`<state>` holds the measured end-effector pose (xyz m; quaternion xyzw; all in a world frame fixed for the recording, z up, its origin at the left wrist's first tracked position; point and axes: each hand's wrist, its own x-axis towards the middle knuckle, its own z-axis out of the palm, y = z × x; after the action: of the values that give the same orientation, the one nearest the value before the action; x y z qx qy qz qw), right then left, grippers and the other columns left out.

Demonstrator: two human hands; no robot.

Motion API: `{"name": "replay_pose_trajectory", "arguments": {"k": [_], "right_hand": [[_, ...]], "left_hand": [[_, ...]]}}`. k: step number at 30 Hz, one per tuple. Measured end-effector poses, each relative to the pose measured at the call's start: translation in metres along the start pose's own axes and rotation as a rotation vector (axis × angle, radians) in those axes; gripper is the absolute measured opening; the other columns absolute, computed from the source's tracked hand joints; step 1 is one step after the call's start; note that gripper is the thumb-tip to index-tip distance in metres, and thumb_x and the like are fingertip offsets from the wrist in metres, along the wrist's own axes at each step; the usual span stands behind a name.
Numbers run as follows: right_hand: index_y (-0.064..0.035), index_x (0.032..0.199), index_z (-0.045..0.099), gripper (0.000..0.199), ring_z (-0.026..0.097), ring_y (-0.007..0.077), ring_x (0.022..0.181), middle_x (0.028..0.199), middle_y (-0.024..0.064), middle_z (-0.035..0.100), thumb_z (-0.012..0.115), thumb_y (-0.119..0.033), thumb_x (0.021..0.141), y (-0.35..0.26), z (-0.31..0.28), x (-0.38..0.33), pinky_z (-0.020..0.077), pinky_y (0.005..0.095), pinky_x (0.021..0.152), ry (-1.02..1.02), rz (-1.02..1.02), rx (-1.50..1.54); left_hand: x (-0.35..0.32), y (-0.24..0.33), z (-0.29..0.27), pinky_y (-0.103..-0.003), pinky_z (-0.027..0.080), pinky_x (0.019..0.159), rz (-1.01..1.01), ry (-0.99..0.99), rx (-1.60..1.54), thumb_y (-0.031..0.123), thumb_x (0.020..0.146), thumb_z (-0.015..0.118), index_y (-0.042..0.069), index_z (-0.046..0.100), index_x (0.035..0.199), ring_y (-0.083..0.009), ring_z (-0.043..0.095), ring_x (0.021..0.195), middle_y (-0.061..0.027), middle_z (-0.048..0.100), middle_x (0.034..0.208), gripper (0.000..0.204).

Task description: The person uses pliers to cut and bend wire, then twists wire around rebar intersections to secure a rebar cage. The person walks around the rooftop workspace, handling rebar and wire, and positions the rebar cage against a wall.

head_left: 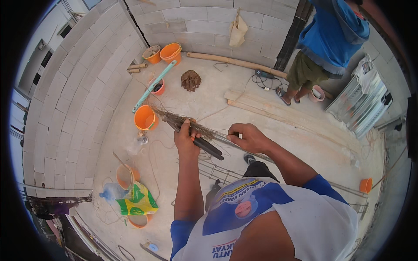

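Observation:
My left hand (187, 141) is closed around a bundle of thin brown wire (203, 129). In the same grip is a hand tool with two black handles (210, 149), like pincers; its jaws are hidden by the wire and my fingers. The loose wire ends fan out toward the far left. My right hand (250, 138) is just to the right of the bundle, thumb and fingers pinched together near the wire ends. Whatever lies in that pinch is too thin to make out clearly. Below both hands, a steel rebar frame (213, 170) lies on the floor.
Orange buckets (146, 117) stand left, one with a turquoise bar (154, 86) nearby. A brown heap (190, 80) lies beyond. Long planks (278, 115) cross the floor. Another person (333, 37) stands far right by a metal ladder (361, 104). A yellow-green bag (137, 200) lies left.

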<state>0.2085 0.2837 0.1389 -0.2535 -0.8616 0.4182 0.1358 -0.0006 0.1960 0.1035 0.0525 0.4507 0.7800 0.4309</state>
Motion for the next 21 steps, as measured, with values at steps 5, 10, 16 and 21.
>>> {"name": "replay_pose_trajectory", "arguments": {"k": [5, 10, 16, 21], "right_hand": [[-0.0116, 0.106, 0.062, 0.025, 0.063, 0.0357, 0.075, 0.073, 0.0152, 0.064, 0.052, -0.031, 0.094, -0.012, 0.001, -0.007, 0.0464, 0.0467, 0.07, -0.145, 0.051, -0.113], [-0.0134, 0.12, 0.059, 0.03, 0.065, 0.0356, 0.087, 0.092, 0.0149, 0.069, 0.048, -0.026, 0.095, -0.003, 0.021, -0.03, 0.0485, 0.0466, 0.075, -0.101, 0.05, -0.197], [-0.01, 0.119, 0.058, 0.032, 0.065, 0.0376, 0.084, 0.092, 0.0184, 0.068, 0.044, -0.028, 0.097, -0.015, 0.041, -0.041, 0.0479, 0.0481, 0.074, -0.202, 0.156, -0.255], [-0.0079, 0.111, 0.062, 0.031, 0.064, 0.0393, 0.082, 0.088, 0.0201, 0.066, 0.043, -0.028, 0.097, -0.017, 0.051, -0.055, 0.0472, 0.0488, 0.077, -0.306, 0.161, -0.075]], "left_hand": [[-0.001, -0.007, -0.008, -0.024, 0.038, 0.048, 0.039, 0.063, 0.012, 0.009, 0.089, 0.052, 0.004, 0.05, 0.101, -0.006, 0.04, 0.052, -0.0068, 0.059, 0.086, 0.012], [0.005, -0.016, -0.027, -0.024, 0.037, 0.048, 0.024, 0.176, 0.023, 0.014, 0.092, 0.054, 0.005, 0.052, 0.099, -0.0063, 0.039, 0.052, -0.004, 0.057, 0.085, 0.011], [0.034, -0.029, -0.077, -0.025, 0.036, 0.046, -0.039, 0.377, -0.037, 0.017, 0.094, 0.054, 0.005, 0.051, 0.095, -0.0073, 0.037, 0.051, -0.003, 0.053, 0.086, 0.012], [0.059, -0.031, -0.152, -0.025, 0.036, 0.046, -0.022, 0.504, -0.078, 0.017, 0.095, 0.051, 0.007, 0.051, 0.092, -0.008, 0.036, 0.05, -0.0021, 0.051, 0.082, 0.01]]}}
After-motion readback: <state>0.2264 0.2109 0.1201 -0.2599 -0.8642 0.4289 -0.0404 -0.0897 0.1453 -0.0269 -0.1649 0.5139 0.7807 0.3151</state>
